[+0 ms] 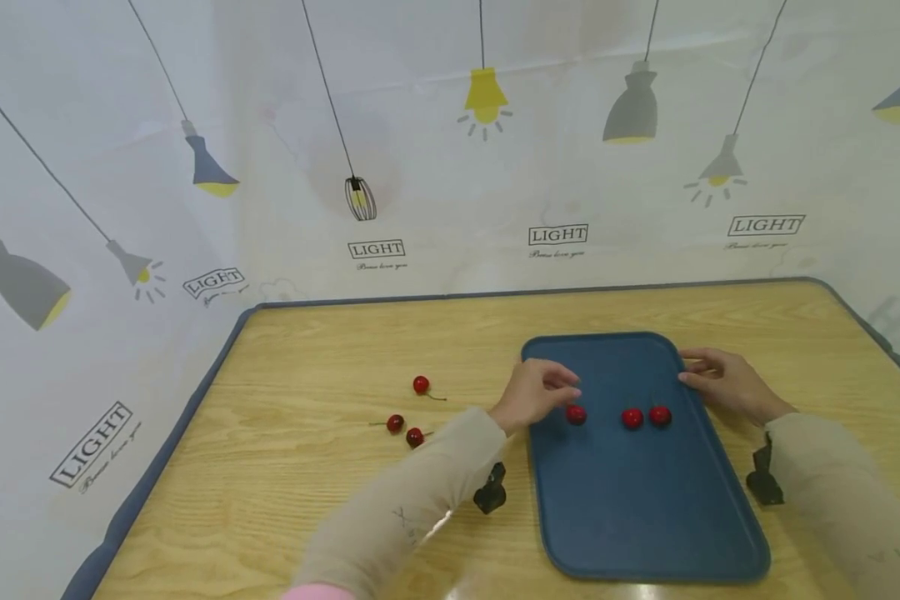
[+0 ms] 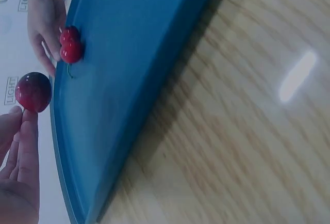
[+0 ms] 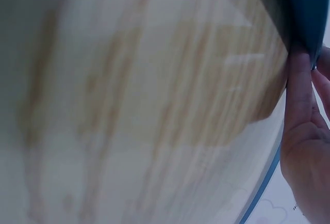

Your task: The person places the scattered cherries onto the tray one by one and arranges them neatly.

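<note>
My left hand [image 1: 537,392] is over the left part of a blue tray [image 1: 645,508]. Its thumb and fingertips pinch the stem of a dark red cherry [image 2: 33,92], seen large in the left wrist view. Two more cherries, one [image 1: 632,417] beside the other [image 1: 660,416], lie on the tray to the right of that hand. At the tray's far right side, my right hand [image 1: 735,385] grips the rim between thumb and fingers. The right wrist view shows this hand [image 3: 307,152] at the tray's edge [image 3: 312,17].
Left of the tray, three cherries with stems lie on the wooden table [image 1: 307,500]: one [image 1: 421,384] farther back, two [image 1: 395,423] close together. A white wall sheet [image 1: 450,167] printed with lamps stands behind the table's blue edge.
</note>
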`<state>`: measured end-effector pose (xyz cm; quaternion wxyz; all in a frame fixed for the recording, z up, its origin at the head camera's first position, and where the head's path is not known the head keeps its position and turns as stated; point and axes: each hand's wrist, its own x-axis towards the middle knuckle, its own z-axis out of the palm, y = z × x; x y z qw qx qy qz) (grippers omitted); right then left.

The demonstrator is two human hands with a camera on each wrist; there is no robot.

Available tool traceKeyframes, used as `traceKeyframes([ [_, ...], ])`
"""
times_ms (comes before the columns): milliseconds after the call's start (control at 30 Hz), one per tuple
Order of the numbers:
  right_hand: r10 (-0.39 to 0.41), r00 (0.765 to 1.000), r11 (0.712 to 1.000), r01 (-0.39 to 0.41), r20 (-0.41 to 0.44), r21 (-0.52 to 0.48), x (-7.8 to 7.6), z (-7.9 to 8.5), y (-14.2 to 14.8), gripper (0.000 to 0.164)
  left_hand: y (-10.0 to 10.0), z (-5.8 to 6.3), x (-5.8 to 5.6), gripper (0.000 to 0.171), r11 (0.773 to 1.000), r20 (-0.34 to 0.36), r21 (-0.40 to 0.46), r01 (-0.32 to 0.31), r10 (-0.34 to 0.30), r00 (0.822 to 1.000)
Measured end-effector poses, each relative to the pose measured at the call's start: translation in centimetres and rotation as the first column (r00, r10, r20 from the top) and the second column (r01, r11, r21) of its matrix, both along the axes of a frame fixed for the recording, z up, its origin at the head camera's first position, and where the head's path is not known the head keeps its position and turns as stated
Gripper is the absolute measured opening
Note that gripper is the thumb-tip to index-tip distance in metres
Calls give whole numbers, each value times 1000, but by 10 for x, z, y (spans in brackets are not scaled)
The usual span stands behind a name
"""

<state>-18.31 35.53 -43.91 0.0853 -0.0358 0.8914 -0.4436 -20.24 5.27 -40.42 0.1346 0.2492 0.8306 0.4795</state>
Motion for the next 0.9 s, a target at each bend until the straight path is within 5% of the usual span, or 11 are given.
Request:
traceKeyframes([
  [500,7,1000,1000,-7,-4,-6,1,1,0,56,33,-4,12,17,997,-7,-79,-26,26,1000],
  [900,16,1000,1000,-16,-18,-5,2,2,1,56,44,-12,9,14,989,32,-134,-67,72,997],
])
